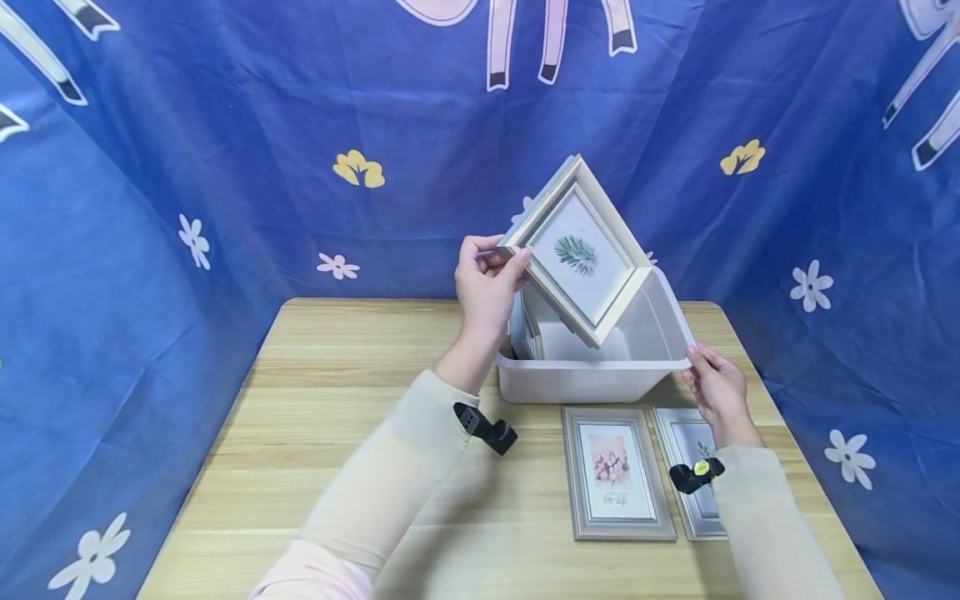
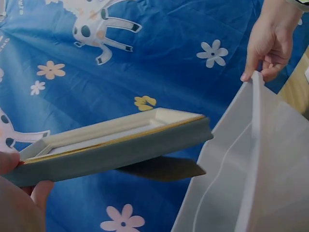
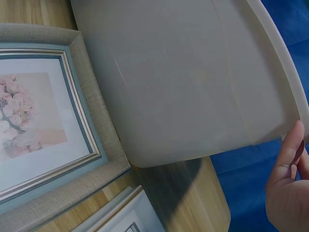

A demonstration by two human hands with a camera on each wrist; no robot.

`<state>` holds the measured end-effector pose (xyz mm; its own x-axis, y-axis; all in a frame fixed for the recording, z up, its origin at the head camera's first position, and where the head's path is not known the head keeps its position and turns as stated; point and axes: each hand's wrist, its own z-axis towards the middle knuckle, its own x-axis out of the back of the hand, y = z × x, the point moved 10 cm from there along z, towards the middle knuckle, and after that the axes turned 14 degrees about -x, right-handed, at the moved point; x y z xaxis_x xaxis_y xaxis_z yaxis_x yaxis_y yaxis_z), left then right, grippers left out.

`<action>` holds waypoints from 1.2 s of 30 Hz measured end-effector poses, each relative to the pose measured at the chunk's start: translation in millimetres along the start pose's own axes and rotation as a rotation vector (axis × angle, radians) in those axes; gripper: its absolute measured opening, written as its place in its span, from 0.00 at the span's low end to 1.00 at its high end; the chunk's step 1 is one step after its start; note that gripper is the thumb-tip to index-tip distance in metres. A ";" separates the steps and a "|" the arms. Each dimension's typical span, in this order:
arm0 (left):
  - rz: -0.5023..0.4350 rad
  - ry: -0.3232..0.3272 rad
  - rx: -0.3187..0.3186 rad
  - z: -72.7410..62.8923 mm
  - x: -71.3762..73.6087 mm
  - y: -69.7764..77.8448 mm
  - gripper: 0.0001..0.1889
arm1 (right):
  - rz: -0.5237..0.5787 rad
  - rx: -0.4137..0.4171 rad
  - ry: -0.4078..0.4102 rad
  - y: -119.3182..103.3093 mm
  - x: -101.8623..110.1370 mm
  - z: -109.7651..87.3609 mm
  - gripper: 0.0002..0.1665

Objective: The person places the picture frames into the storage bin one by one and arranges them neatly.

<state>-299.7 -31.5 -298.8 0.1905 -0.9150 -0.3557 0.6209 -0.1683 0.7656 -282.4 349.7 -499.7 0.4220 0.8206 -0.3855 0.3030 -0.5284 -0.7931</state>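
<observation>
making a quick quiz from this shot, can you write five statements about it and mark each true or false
1. The flower frame lies on the table. True.
2. The left hand holds the leaf frame. True.
3. The leaf frame lies flat on the table. False: it is held up at a tilt.
4. The right hand grips the flower frame. False: it holds the rim of the white bin.
5. The sprig frame lies beside the flower frame, on the person's right. True.
</observation>
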 end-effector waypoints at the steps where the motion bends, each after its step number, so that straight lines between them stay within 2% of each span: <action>1: 0.015 0.006 -0.012 -1.5 0.0 -0.7 0.16 | 0.000 0.002 -0.002 0.0 -0.1 0.1 0.05; 6: 0.095 0.022 -0.063 -9.7 -0.9 -6.1 0.17 | 0.004 -0.001 -0.001 1.0 0.6 0.6 0.05; 11: 0.186 0.015 -0.155 -20.0 -4.4 -9.3 0.16 | -0.009 0.000 0.006 1.0 1.4 0.1 0.05; 14: 0.217 0.018 -0.177 -27.9 -6.4 -13.9 0.16 | -0.018 0.004 0.009 0.6 1.5 -0.6 0.05; 22: 0.358 0.058 -0.105 -51.1 -4.8 -35.2 0.16 | -0.014 0.008 -0.007 0.1 -0.3 -1.0 0.05; 27: 0.427 0.072 -0.108 -63.6 -4.5 -40.9 0.17 | 0.000 0.006 -0.019 0.5 -1.0 0.3 0.05; 36: 0.417 0.141 -0.112 -86.1 -2.8 -51.4 0.17 | 0.018 0.000 -0.019 1.7 0.0 2.4 0.05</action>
<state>-266.6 11.3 -383.3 0.5386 -0.8360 -0.1049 0.5461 0.2515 0.7991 -283.9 349.3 -502.3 0.4107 0.8149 -0.4090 0.2953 -0.5433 -0.7859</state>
